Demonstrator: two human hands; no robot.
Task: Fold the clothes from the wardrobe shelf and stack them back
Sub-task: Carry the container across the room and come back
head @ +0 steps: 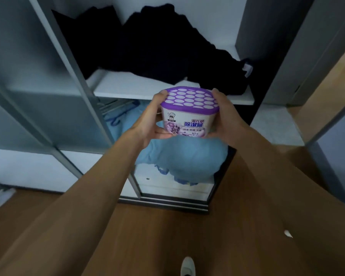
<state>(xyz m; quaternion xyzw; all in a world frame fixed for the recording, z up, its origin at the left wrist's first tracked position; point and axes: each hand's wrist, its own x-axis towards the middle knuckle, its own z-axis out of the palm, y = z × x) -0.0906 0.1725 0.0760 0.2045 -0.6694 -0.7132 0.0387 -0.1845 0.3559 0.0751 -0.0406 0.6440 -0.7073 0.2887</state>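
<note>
Both hands hold a white dehumidifier box [189, 114] with a purple perforated lid, in front of the white wardrobe shelf [127, 90]. My left hand [149, 124] grips its left side and my right hand [223, 120] grips its right side. Dark unfolded clothes [157, 46] lie heaped across the shelf behind the box, reaching its right end. A light blue bundle of cloth [179, 156] sits in the compartment below the shelf.
A grey sliding door frame [72, 76] stands on the left and another panel [287, 46] on the right. White drawers [167, 188] sit at the wardrobe's bottom. Brown wooden floor [147, 236] lies in front, with a white slipper [187, 265] near the lower edge.
</note>
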